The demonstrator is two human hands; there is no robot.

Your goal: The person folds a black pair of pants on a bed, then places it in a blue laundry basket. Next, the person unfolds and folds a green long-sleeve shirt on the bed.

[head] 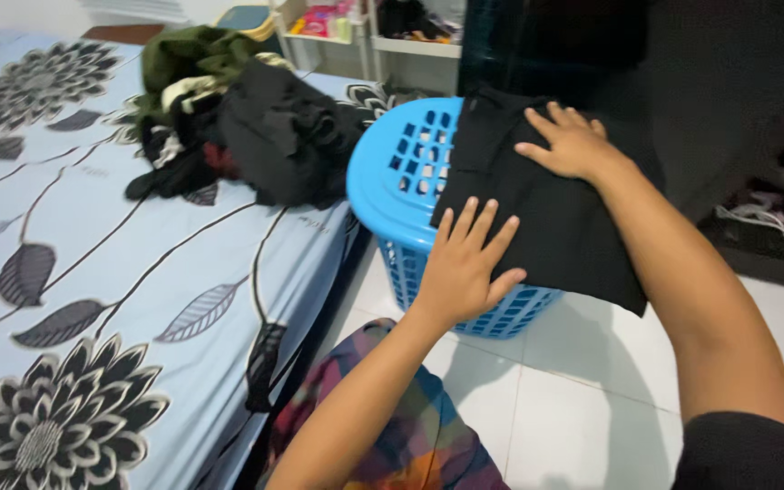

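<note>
White tile floor [592, 399] w/ a bed [93, 227] on the left, sheet pale blue w/ dark flower & leaf print. Blue plastic laundry basket [401, 172] w/ perforated walls stands on the floor just beside the bed edge. Black folded garment [546, 218] lies across the basket's top, far corner hanging over the rim on the right. Left hand [465, 263] flat on the near edge of the garment, fingers spread, palm down, grip open, pressing not clutching. Right hand [569, 141] also flat & open on the far part of the cloth, fingers splayed. Heap of dark clothes [247, 127] on the bed behind the basket, mostly black, some olive green on top. White shelf unit [365, 36] w/ small items at the back wall. Multicoloured plaid cloth [392, 426] on the person's lap, bottom centre.
</note>
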